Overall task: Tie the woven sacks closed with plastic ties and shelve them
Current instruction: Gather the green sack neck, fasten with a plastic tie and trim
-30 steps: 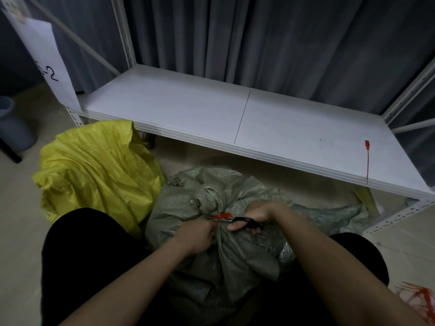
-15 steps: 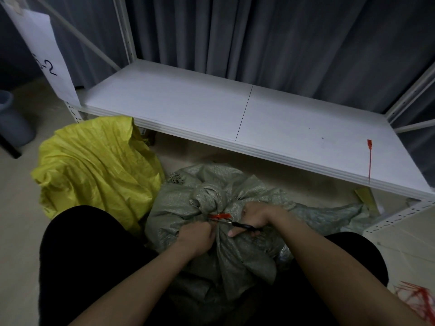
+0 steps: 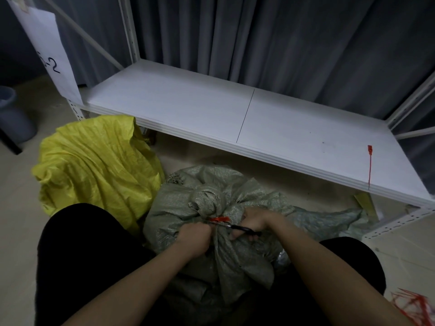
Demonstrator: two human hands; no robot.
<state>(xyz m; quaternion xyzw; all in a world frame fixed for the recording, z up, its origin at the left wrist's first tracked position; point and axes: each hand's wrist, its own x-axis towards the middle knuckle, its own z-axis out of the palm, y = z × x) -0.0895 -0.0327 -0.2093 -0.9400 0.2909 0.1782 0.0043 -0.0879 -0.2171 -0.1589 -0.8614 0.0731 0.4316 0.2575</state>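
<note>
A grey-green woven sack [image 3: 179,205] sits on the floor between my knees, its neck bunched and wrapped by a red plastic tie [image 3: 220,219]. My left hand [image 3: 194,236] grips the gathered neck just left of the tie. My right hand [image 3: 255,223] holds black-handled scissors [image 3: 242,229] whose blades point left at the tie. A yellow woven sack [image 3: 94,165] lies to the left, its mouth loose. A spare red tie [image 3: 369,165] lies on the white shelf [image 3: 188,109] at the right.
The low white shelf runs across the view in front of grey curtains. A heap of red ties [image 3: 416,304] lies on the floor at bottom right. A grey bin [image 3: 11,114] stands at far left. A paper label [image 3: 50,55] hangs on the left shelf post.
Both hands stay at the sack's neck; the scissors have shifted slightly along the tie. The view has barely moved.
</note>
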